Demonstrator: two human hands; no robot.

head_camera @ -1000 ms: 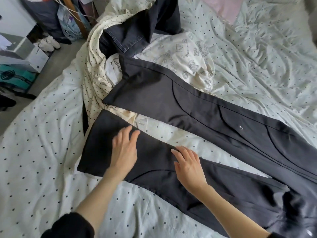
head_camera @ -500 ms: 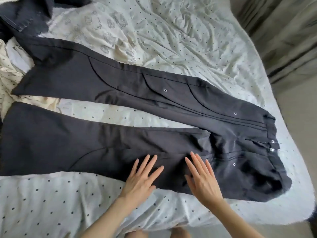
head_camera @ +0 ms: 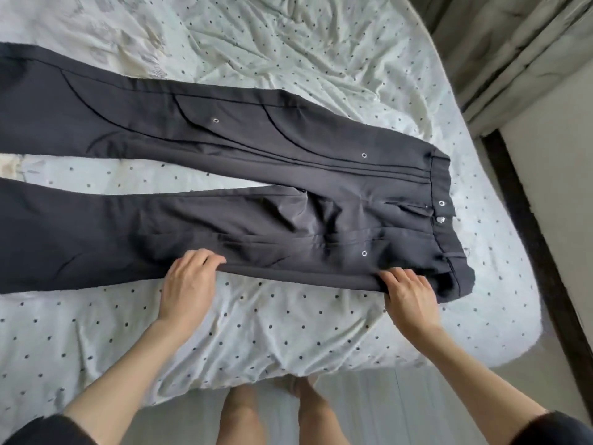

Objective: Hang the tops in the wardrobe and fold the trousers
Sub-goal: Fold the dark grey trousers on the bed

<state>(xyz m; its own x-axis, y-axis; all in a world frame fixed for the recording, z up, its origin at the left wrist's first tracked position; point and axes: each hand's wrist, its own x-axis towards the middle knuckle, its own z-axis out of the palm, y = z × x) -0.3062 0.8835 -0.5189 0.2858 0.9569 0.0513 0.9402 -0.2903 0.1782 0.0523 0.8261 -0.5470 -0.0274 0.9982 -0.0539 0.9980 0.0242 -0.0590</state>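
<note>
Dark trousers (head_camera: pixel 244 184) lie spread flat across the bed (head_camera: pixel 288 335), waistband toward its right edge, both legs running off toward the left and parted by a strip of dotted sheet. The left hand (head_camera: pixel 189 284) grips the near edge of the near leg about mid-thigh, fingers curled together over the cloth, the thumb apparently tucked beneath, though it is hidden. The right hand (head_camera: pixel 410 293) pinches the same near edge close to the waistband, fingers bunched on top of the fabric, which is lifted slightly into a ridge between the two hands. Small metal eyelets dot the trousers, and two snaps sit at the waistband. The person's bare legs show at the bed's near edge.
</note>
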